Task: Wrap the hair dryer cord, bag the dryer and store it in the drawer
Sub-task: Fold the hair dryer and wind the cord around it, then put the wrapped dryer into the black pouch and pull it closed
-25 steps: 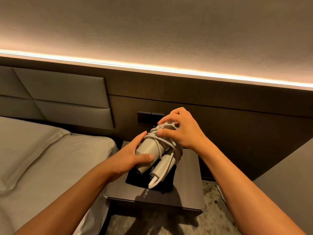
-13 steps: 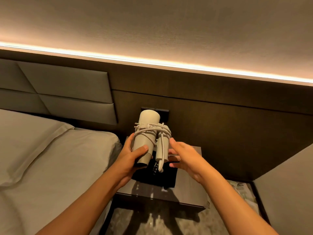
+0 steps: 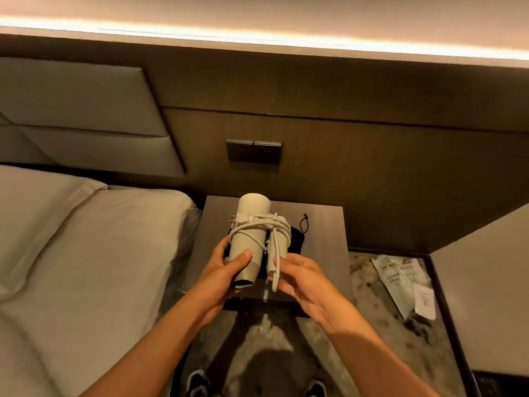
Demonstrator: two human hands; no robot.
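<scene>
A beige hair dryer (image 3: pixel 248 227) is held upright above the bedside table (image 3: pixel 320 224), its cord (image 3: pixel 259 224) wound around barrel and folded handle. My left hand (image 3: pixel 226 267) grips the lower barrel, thumb across the front. My right hand (image 3: pixel 297 275) holds the folded handle and the loose cord end that hangs down between its fingers. A black drawstring bag (image 3: pixel 296 239) lies flat on the table behind the dryer, mostly hidden by it. No drawer front shows.
A bed with white linen (image 3: pixel 94 253) lies to the left, touching the table's side. Wall switches (image 3: pixel 253 151) sit on the dark panel behind. Paper packets (image 3: pixel 400 279) lie on the carpet at right, beside a pale surface (image 3: pixel 486 296). My shoes (image 3: pixel 197 382) show below.
The view has tilted down and the dryer has come lower over the table. My right hand, open beside the handle before, now holds the handle and cord end.
</scene>
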